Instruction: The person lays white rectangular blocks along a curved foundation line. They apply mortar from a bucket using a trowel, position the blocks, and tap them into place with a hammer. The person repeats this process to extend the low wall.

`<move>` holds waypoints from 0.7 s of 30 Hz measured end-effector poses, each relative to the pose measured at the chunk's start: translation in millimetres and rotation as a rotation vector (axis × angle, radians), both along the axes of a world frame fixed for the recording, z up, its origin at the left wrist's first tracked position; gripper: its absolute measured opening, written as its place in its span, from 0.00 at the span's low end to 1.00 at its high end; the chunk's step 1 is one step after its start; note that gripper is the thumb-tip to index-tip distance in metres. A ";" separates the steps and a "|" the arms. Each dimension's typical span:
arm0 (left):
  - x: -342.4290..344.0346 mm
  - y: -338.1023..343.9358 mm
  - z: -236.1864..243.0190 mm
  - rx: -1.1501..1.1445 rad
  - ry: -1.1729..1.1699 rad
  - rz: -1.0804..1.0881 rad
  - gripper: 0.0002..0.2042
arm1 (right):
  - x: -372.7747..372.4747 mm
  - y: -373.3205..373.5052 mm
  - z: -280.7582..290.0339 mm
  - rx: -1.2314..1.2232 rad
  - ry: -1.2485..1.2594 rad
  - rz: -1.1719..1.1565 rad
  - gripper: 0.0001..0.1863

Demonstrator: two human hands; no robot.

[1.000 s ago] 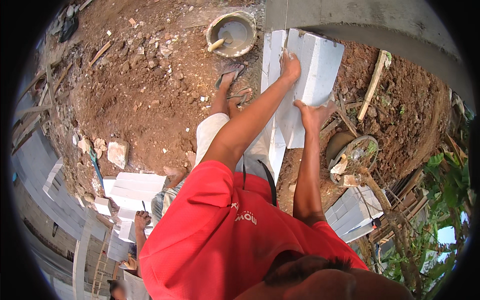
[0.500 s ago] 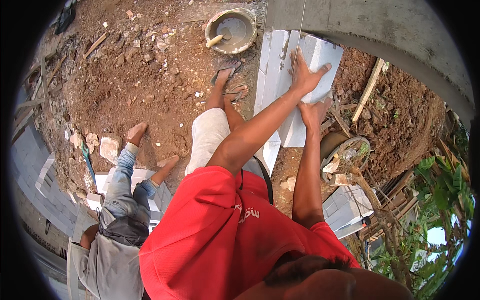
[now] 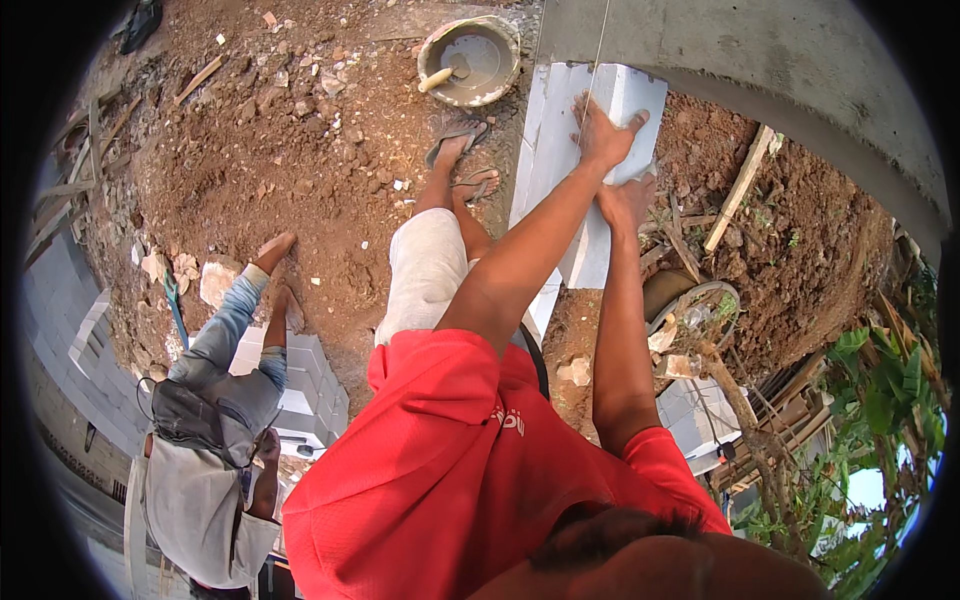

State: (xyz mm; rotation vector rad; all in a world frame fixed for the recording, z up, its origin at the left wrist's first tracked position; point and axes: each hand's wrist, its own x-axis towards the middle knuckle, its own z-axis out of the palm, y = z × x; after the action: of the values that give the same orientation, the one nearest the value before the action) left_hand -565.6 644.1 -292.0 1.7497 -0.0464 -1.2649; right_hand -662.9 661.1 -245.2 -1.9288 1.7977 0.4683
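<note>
Both my hands are on a white lightweight concrete block that lies on the row of white blocks beside the concrete slab. My left hand spans its upper part, fingers spread over the left edge and thumb on the right face. My right hand grips the near end, some of its fingertips hidden by the block. A taut string line runs down from the top edge to the block, close to my left fingers.
A round mortar tub with a trowel stands left of the wall. The concrete slab borders the far right. A co-worker bends near stacked blocks. A bucket and wood scraps lie right.
The block has shifted left, closing the gap to the row beside it, with both hands still on it. The co-worker has moved and bent lower.
</note>
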 end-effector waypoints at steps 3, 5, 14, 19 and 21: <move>-6.7 1.2 5.4 0.034 -0.141 -0.011 0.58 | -11.4 9.9 -1.6 -0.072 -0.104 0.026 0.59; -15.8 21.1 32.8 -0.075 -0.180 -0.056 0.48 | -14.9 7.3 -7.9 -0.032 -0.160 -0.067 0.58; 75.8 74.7 -94.4 -0.156 0.223 0.496 0.37 | -4.8 34.2 -7.2 -0.227 -0.191 -0.212 0.68; 25.5 -31.4 -169.5 0.205 0.091 0.355 0.44 | 9.1 43.5 -3.4 -0.271 -0.355 -0.253 0.67; 19.2 -31.0 -180.2 0.044 0.097 0.369 0.44 | -8.9 52.9 -15.7 -0.298 -0.494 -0.261 0.69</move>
State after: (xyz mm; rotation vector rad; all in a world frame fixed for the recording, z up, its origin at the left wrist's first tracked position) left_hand -546.4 613.1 -472.2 1.6390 0.3473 -1.0809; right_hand -671.8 714.0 -260.8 -1.7488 1.8084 -0.3558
